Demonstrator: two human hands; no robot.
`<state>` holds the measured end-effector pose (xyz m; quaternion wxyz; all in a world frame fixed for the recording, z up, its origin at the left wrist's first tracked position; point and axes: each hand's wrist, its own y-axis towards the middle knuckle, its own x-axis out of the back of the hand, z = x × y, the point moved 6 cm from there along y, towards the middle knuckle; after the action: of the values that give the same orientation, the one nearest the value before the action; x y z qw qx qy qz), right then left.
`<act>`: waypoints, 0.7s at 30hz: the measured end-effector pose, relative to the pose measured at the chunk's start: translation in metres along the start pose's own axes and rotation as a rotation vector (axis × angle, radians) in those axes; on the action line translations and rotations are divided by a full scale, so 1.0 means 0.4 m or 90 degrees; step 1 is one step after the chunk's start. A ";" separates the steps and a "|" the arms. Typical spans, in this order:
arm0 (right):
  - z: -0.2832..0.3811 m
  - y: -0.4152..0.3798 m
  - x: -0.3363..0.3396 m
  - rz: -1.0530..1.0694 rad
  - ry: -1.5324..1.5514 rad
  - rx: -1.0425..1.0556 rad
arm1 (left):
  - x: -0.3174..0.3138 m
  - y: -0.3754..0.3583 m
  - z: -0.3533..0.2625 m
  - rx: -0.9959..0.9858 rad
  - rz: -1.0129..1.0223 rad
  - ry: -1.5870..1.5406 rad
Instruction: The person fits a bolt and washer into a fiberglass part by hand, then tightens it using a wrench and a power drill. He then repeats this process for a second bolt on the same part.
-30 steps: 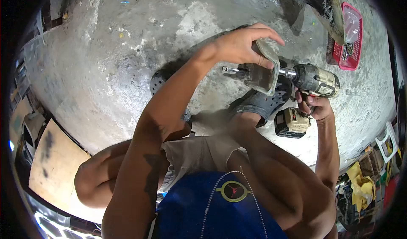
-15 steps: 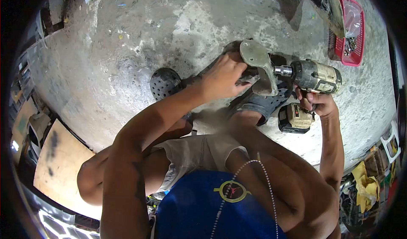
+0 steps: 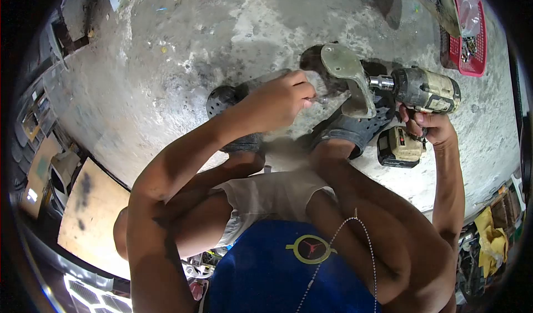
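My left hand (image 3: 283, 101) has come away from the grey-green, bent metal bracket with a rounded, holed plate (image 3: 343, 63). Half a second ago its fingers were up against the bracket's inner side; now a gap of floor shows between them. The fingers are curled in and drawn close together, the thumb near the fingertips, so the hand is narrow. I cannot tell whether something small is pinched there; the area just beyond my fingertips is blurred.

The bracket is to the right of that hand, above my right foot, its rounded plate turned up towards me as it was half a second ago. Its other side is up against the shiny chrome socket (image 3: 382, 82) on the nose of the cream-and-black cordless impact driver (image 3: 426, 91).

My right hand (image 3: 432, 125) is closed round the driver's handle, still below its body, with the black-and-cream battery (image 3: 401, 147) hanging just beside my fingers. The driver lies sideways, its nose pointing left.

Farther out, my dark, holed rubber clogs (image 3: 221, 103) are on the rough grey concrete floor (image 3: 183, 52). Beyond the driver, well apart from it, sits the pink plastic mesh basket (image 3: 481, 46), with a clear plastic bag (image 3: 467, 14) and small metal pieces (image 3: 469, 49) inside.
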<state>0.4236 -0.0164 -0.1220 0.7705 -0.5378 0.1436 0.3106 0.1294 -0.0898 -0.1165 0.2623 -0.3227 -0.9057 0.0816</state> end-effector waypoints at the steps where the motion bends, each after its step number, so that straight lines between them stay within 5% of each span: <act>1: -0.002 -0.001 0.005 -0.002 -0.004 -0.005 | 0.022 -0.010 -0.022 0.010 -0.019 -0.064; 3: -0.001 -0.004 0.009 -0.006 -0.015 0.003 | 0.067 -0.003 -0.072 0.015 -0.031 -0.135; 5: -0.002 -0.005 0.009 -0.007 -0.039 0.009 | 0.128 0.007 -0.133 -0.110 -0.158 -0.161; 7: -0.002 0.000 0.010 0.025 -0.033 0.024 | 0.125 0.041 -0.126 -0.164 -0.189 -0.360; 9: 0.002 0.001 0.002 0.027 -0.006 0.019 | 0.153 0.073 -0.139 -0.258 -0.224 -0.283; 14: 0.006 -0.002 0.010 0.014 0.003 0.020 | 0.113 0.095 -0.132 -0.336 -0.056 -0.167; 16: 0.006 0.000 0.015 0.016 -0.006 0.025 | 0.101 0.081 -0.148 -0.464 -0.152 0.010; 21: 0.017 -0.004 0.022 0.001 -0.046 0.026 | 0.108 0.076 -0.177 -0.478 -0.129 0.016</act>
<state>0.4303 -0.0077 -0.1231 0.7855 -0.5107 0.1226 0.3274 0.1549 -0.0406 -0.0475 0.1439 -0.3063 -0.8967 -0.2854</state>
